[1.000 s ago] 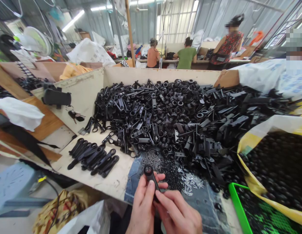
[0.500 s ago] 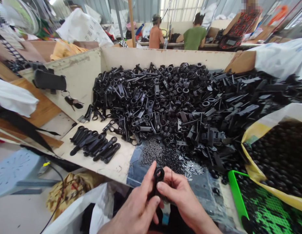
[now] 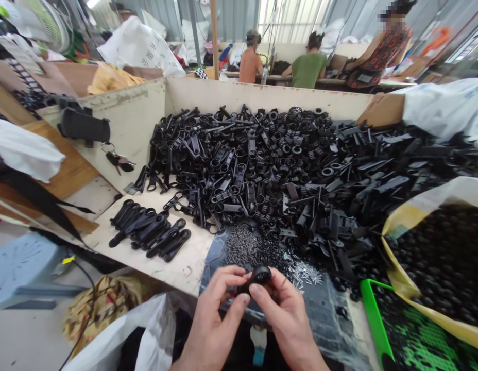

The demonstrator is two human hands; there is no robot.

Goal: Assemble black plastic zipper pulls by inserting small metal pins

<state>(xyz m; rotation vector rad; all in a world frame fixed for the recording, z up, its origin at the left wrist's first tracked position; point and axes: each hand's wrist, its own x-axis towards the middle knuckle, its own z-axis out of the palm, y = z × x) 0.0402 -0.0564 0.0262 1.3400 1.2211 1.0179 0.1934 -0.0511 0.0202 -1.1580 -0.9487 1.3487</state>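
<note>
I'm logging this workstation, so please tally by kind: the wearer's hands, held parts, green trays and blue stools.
Hands: 2, left hand and right hand
Held part: 1
Green tray: 1
Blue stool: 1
Total: 5

The left hand (image 3: 216, 312) and the right hand (image 3: 287, 309) are bare past the wrists (image 3: 303, 342)

A workshop for assembly is indicated: black parts (image 3: 251, 145) are heaped in bulk on a walled bench (image 3: 196, 264), metal pins (image 3: 308, 274) are piled nearby, and co-workers (image 3: 308, 69) are seen before a corrugated metal wall (image 3: 233, 26).
</note>
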